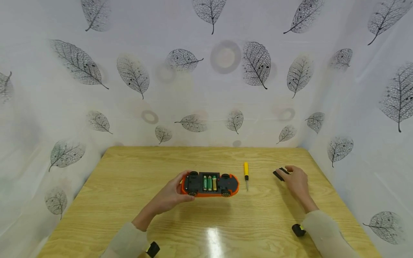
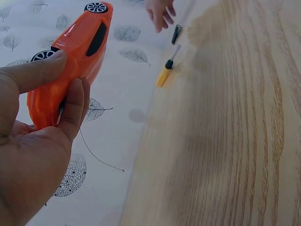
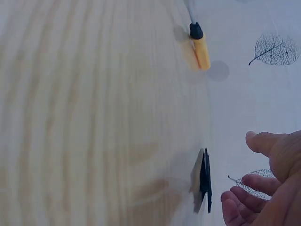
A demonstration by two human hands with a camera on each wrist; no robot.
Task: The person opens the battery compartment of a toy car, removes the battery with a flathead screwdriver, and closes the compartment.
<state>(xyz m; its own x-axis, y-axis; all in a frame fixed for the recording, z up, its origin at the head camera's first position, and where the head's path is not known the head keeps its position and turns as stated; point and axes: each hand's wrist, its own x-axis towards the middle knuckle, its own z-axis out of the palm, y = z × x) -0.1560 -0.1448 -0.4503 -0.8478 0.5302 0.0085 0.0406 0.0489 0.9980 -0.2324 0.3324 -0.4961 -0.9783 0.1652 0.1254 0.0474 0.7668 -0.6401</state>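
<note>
My left hand [image 1: 168,196] grips an orange toy car [image 1: 194,184] by one end, thumb along the side. Its black underside faces me, and several batteries [image 1: 210,183] sit in the uncovered compartment between the wheels. The left wrist view shows the car's glossy orange body [image 2: 77,61], partly hidden by the fingers. On the right, my right hand [image 1: 297,182] hovers over a small black cover [image 1: 279,175] lying on the table. In the right wrist view, the fingers are loosely bent beside this cover [image 3: 205,181], with a gap between them.
Between the car and the right hand lies a yellow-handled screwdriver [image 1: 246,171], its metal tip toward me. The wooden table [image 1: 129,168] meets a white leaf-patterned sheet [image 1: 206,89] at the back and sides.
</note>
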